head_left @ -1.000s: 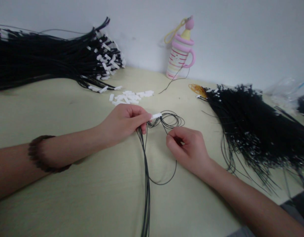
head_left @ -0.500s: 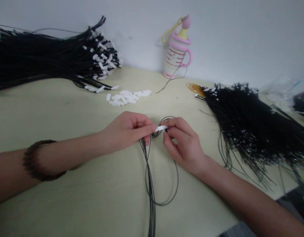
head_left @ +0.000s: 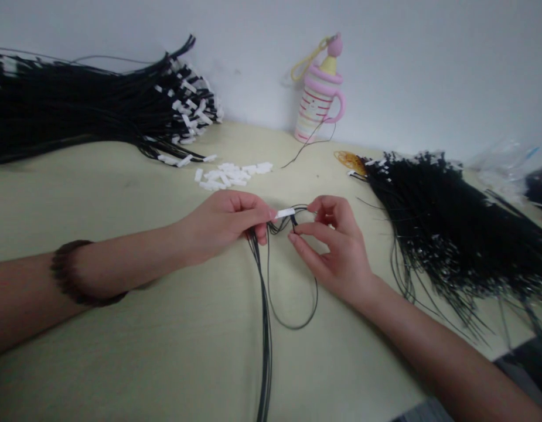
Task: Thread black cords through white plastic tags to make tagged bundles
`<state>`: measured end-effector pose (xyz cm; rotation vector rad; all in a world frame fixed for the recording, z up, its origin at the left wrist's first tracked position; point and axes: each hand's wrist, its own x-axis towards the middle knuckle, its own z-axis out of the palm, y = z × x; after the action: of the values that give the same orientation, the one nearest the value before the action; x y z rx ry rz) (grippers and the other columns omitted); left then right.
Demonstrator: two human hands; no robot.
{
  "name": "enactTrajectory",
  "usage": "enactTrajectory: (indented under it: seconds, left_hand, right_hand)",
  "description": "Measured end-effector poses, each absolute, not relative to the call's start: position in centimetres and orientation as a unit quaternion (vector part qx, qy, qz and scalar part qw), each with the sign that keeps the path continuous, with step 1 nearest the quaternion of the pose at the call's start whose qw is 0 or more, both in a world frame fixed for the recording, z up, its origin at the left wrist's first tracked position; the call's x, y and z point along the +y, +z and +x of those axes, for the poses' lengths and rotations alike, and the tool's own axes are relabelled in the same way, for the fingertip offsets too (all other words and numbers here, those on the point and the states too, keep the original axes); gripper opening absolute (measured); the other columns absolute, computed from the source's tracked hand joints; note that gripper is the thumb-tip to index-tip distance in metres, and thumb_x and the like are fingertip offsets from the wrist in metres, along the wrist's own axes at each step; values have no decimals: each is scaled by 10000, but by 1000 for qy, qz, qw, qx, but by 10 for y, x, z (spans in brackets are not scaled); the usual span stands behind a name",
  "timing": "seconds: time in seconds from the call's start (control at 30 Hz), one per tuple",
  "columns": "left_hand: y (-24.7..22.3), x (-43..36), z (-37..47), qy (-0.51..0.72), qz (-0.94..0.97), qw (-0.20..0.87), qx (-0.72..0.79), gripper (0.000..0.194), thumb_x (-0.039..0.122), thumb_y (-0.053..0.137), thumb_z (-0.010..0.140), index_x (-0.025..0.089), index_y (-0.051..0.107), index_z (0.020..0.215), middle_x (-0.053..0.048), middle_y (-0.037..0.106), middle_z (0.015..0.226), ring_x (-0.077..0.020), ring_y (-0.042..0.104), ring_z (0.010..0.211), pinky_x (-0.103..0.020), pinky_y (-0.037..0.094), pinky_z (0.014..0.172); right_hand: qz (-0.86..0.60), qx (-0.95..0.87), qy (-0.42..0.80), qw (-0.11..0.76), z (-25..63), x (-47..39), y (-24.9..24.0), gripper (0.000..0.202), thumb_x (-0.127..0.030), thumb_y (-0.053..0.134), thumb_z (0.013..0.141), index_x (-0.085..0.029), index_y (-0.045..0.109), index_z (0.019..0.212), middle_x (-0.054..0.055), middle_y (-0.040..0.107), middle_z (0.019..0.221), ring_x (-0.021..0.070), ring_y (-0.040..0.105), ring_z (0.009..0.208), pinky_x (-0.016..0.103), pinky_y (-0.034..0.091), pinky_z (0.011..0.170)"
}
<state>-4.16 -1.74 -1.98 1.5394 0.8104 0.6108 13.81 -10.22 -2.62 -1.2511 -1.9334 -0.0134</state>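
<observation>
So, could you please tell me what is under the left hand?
Black cords trail out below the left hand, and a white strip shows at its fingertips. The hand covers the rest, so I cannot tell.

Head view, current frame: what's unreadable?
All head view:
- Left hand: its grip on the cords is hidden by its own thumb and fingers.
- Right hand: fingertip contact with cord, too small and blurred.
- Cords' lower ends: cut off by bottom edge.
- Left black bundle: far end cut off by left edge.
- Clear bag: contents blurred.
</observation>
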Motion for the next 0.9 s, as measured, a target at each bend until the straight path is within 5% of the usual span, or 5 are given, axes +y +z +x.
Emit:
enactTrajectory:
  seconds: [0.2, 0.5, 0.6, 0.73, 0.9]
  left_hand:
    - [17, -4, -55, 353, 649, 607, 293, 236, 249, 579, 759, 158, 564, 542, 36, 512, 469, -72, 485, 467, -207, 375, 489]
    - [44, -58, -61, 117, 913, 307, 240, 196, 240, 566, 704, 186, 597, 518, 67, 465, 414, -46, 406, 399, -187, 268, 407]
    - [22, -54, -50, 75, 869, 390, 294, 232, 271, 521, 739, 182, 567, 530, 61, 517, 439, -58, 413, 413, -197, 262, 410]
    - [-1, -35, -42, 98, 767, 513, 372, 224, 350, 530, 743, 182, 609, 620, 23, 641, 549, -87, 483, 475, -204, 323, 467]
    - [-10, -25, -41, 208, 684, 577, 396, 251, 344, 559, 734, 178, 604, 551, -3, 633, 569, -116, 539, 571, -232, 385, 577]
  right_hand:
    - [-533, -689, 332, 363, 159, -89, -31, 162, -281, 573, 798, -146, 651, 841, -32, 433, 571, 61, 367, 500, 202, 299, 461]
    - [-430, -473, 601, 480, 159, -72, -27, 243, -241, 582, 781, -189, 591, 1018, 61, 665, 986, 154, 634, 886, 308, 488, 788]
    - [-467, -490, 551, 488, 158, -71, -26, 390, -323, 435, 862, -219, 472, 1236, 81, 619, 1130, 193, 564, 1080, 402, 429, 926]
    - [-550, -656, 203, 476, 150, -83, -21, 421, -367, 461, 848, -206, 475, 1238, 84, 486, 1304, 218, 432, 1207, 400, 360, 981]
    - [-516, -745, 134, 400, 121, -108, -10, 99, -231, 535, 797, -153, 585, 761, 4, 585, 681, 91, 516, 617, 211, 418, 594]
